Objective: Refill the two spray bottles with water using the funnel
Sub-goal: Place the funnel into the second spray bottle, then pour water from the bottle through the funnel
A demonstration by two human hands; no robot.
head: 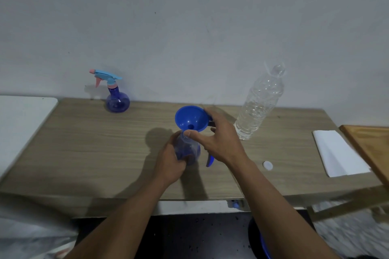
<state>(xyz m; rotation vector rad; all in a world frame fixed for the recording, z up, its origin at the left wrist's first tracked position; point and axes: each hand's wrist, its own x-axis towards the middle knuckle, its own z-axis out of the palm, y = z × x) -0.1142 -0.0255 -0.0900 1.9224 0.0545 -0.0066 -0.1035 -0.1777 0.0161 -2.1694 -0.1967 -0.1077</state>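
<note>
Left hand (168,160) grips the near spray bottle (189,150) upright, evidently to steady it, while the right hand (221,143), fingers curled, holds the blue funnel (190,119) over its neck for pouring; the uncapped water bottle (260,103) stands just right, the far spray bottle (115,96) back-left.

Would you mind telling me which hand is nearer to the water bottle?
Right. The right hand, holding the funnel, is just left of the water bottle; the left hand grips the near spray bottle, farther left.
</note>
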